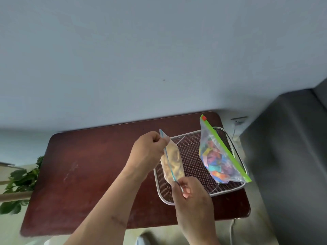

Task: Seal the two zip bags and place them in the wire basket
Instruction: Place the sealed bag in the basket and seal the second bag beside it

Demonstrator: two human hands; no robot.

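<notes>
A small clear zip bag (174,160) with yellowish contents and a blue zip strip hangs above the left side of the wire basket (192,167). My left hand (150,147) pinches its far top corner. My right hand (190,189) pinches the near end of the same zip strip. A second, larger zip bag (218,156) with a green zip strip, a red slider at its far end and colourful pieces inside stands in the right half of the basket, leaning on its rim.
The basket sits on the right part of a dark red-brown table (85,174). A grey sofa (292,165) stands to the right, a leafy plant (21,181) at the left, a pale wall behind. A wall socket (238,121) shows beyond the table.
</notes>
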